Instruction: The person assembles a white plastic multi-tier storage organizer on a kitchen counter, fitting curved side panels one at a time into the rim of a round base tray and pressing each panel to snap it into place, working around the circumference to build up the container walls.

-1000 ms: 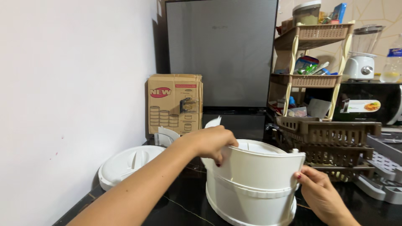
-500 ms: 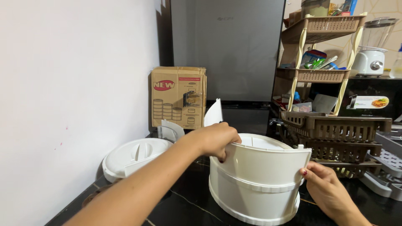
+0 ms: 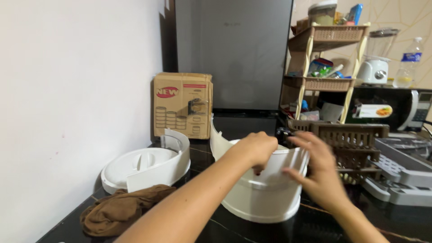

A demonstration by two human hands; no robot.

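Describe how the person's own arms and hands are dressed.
Both arms are bare, with no sleeves in view. The left hand and right hand wear no gloves. No rings, watch or bracelets show, though the picture is slightly blurred.

Two bare forearms, no sleeves; left hand [image 3: 255, 147], right hand [image 3: 317, 173] ungloved, ringless

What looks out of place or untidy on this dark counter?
A crumpled brown cloth lies bunched at the counter's front edge, touching the round white plastic lid. A curved white plastic panel rests loosely on that lid. Both hands, left and right, are at the white plastic tub.
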